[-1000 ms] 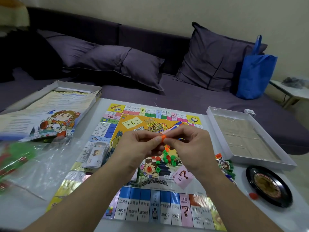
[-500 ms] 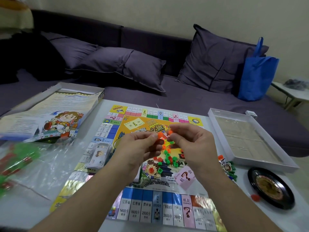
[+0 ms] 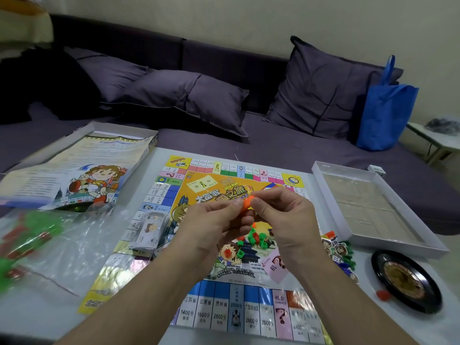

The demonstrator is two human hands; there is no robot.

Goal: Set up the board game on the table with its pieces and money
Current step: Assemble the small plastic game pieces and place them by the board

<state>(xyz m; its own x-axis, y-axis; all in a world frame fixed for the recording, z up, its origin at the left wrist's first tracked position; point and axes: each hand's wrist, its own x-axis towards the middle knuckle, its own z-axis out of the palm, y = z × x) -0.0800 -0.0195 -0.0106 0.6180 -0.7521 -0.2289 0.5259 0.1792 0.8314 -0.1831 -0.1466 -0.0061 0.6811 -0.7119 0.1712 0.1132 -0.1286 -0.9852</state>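
Observation:
The colourful game board [image 3: 199, 185] lies flat on the white table [image 3: 44, 317]. Above its middle, my left hand [image 3: 211, 225] and my right hand [image 3: 283, 217] meet and both pinch a small orange plastic piece [image 3: 246, 202] between fingertips. Under the hands a heap of small green and red houses [image 3: 254, 239] sits on the board. A stack of paper money [image 3: 149, 229] rests on the board's left side. Cardboard character tokens [image 3: 336, 250] lie at the board's right edge, beside a pink chance card [image 3: 276, 266].
A black roulette spinner [image 3: 405, 280] and a red piece [image 3: 383, 295] sit at the right front. The open white box tray [image 3: 373, 202] lies behind them. The box lid with rule sheet [image 3: 74, 175] and a clear plastic bag [image 3: 57, 242] are on the left. A purple sofa runs behind.
Both hands stayed together over the board centre, working the orange piece between the fingertips. The camera view shifted slightly.

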